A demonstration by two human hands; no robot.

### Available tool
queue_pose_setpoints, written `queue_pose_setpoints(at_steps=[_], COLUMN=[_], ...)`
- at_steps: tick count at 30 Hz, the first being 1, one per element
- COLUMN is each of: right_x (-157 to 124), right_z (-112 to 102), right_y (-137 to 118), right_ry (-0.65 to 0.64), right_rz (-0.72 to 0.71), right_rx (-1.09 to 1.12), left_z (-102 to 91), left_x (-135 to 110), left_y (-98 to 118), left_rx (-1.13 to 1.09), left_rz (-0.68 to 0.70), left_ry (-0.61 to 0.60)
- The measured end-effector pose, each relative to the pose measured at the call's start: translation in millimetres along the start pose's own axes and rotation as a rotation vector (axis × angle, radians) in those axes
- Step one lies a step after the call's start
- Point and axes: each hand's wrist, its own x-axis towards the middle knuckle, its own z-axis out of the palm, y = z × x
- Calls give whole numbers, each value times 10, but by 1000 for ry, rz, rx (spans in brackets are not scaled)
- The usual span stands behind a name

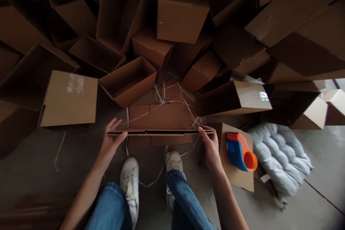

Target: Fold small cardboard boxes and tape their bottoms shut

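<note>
- Head view: flattened cardboard (164,132) spans between both hands, seen edge-on, a thin dark gap between its layers.
- Left hand (108,142): grips its left end, thumb on near side, other fingers spread past the far side.
- Right hand (211,147): holds the right end, thumb at the edge.
- Below the held piece: flat cardboard sheet (161,115), partly hidden by it, white string (185,97) lying across and around.
- Just right of right hand: carton (237,178) with orange-and-blue tape dispenser (240,152) on top; grey cushion (280,158) beyond it.
- Open box (132,82) ahead, apart from both hands.
</note>
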Motion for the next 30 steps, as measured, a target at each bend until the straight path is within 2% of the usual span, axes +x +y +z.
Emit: queue_pose_setpoints(at_steps=[12, 19, 23, 27, 30], right_x=[1, -16, -58, -179, -295], right_z=[8, 11, 21, 105, 167], right_y=[-57, 12, 74, 38, -72], right_ry=[25, 55, 76, 74, 4], right_rz=[31, 11, -12, -78, -73], right_rx=[55, 125, 146, 153, 182], left_z=[56, 135, 167, 276, 390], left_x=[-54, -141, -229, -363, -465], left_y=[22, 114, 162, 234, 319], left_rx=[-89, -169, -134, -83, -72], left_rz=[-4, -46, -29, 12, 32], left_ry=[8, 62, 44, -12, -26])
